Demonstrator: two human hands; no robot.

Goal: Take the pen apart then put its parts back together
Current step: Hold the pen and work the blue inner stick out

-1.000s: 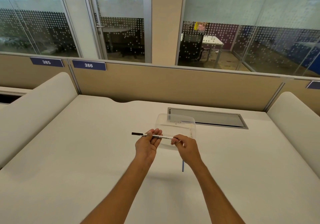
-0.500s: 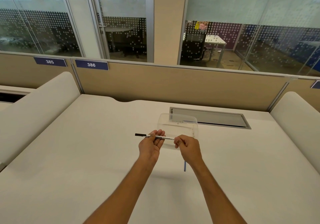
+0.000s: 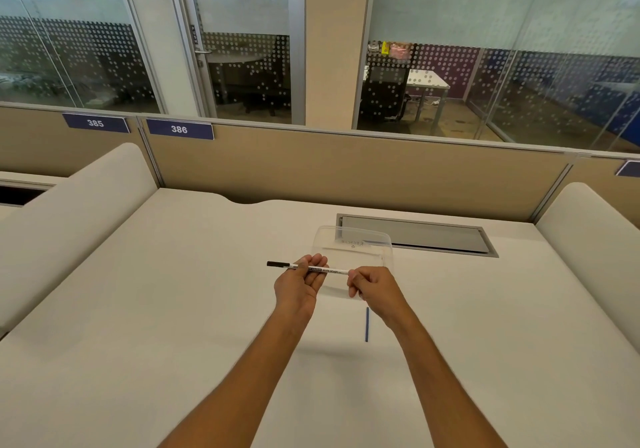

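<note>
I see mid-frame my left hand (image 3: 300, 286) and right hand (image 3: 372, 286) pinching a slim white pen (image 3: 330, 269) level, clear container (image 3: 356, 250) behind apparently empty, blue rod (image 3: 366, 324) on desk (image 3: 173, 309) below

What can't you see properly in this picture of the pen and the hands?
Head view only:
- The pen's right end: hidden inside the right hand.
- Its printed label: too small to read fully.
- The writing on the clear tray: too small.
- The thin blue stick on the desk: its top end is hidden by the right hand.
- The left hand's fingertips: partly behind the pen.
</note>
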